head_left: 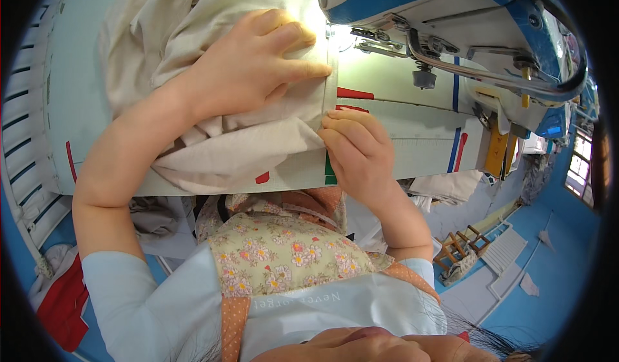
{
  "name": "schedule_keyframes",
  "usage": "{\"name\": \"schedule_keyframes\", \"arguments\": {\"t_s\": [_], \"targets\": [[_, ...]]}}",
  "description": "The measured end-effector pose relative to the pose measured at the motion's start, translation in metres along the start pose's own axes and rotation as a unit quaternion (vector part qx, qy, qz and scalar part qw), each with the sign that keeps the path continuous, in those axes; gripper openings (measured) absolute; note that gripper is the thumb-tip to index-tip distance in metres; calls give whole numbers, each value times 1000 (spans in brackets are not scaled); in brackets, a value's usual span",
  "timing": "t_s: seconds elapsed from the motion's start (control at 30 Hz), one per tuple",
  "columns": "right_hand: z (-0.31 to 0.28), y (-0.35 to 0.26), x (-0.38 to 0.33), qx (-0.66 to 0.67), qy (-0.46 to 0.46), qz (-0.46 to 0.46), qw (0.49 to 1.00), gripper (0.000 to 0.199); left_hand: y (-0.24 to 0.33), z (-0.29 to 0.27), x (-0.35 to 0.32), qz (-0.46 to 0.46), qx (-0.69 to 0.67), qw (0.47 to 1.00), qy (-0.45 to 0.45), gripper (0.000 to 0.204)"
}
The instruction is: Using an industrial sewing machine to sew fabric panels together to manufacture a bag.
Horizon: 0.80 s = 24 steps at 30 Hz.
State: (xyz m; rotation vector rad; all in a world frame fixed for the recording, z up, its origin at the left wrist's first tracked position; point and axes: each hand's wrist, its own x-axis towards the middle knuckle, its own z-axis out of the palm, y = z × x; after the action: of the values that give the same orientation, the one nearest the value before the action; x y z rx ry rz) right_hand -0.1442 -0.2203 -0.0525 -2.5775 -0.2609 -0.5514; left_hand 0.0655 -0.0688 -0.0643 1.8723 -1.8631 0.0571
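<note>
We see the right hand [358, 146] pinching the edge of a beige cloth [238, 152] between the thumb and the bent fingers, so this grip is narrow and holds the fabric. The left hand [261, 59] lies upon the same cloth, its back upward; one finger points to the cloth's straight edge and others are bent. Whether it also grips a fold, we cannot tell.

The cloth lies on a pale green table [406, 149], gathered in loose folds under and around the left forearm, and its lower part reaches to the near edge of the table. Its straight edge runs just beside the stitching area of a white and blue sewing machine [400, 4], where a strong light shines. Below the machine we notice a curved metal rod [490, 83] and a grey knob [423, 79]. On the table there are a red strip [354, 94] near the cloth edge and a green strip [330, 172] beside the right hand.

Farther out, we find a floral apron [277, 252] over a light blue shirt [155, 304], a white slatted rack [29, 197] at the left, and a barred window [580, 162] at the far right.
</note>
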Motion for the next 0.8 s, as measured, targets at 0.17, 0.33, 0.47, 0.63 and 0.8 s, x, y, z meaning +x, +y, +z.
{"name": "schedule_keyframes", "arguments": {"t_s": [0.17,0.33,0.47,0.63,0.8], "targets": [[6,2,-2,4,13,-7,1000,28,-8,-3,1,15,-54,998,-4,46],[3,-5,1,61,4,17,998,29,19,-28,-20,55,-227,970,-67,26],[4,-17,1,94,-28,29,995,29,55,-68,-45,-120,-273,932,-207,25],[15,-31,-5,98,-1,11,995,30,95,-77,-77,-134,-84,973,-165,18],[22,-57,-17,182,-44,41,982,33,152,-59,-107,-20,-99,994,-35,16]]}}
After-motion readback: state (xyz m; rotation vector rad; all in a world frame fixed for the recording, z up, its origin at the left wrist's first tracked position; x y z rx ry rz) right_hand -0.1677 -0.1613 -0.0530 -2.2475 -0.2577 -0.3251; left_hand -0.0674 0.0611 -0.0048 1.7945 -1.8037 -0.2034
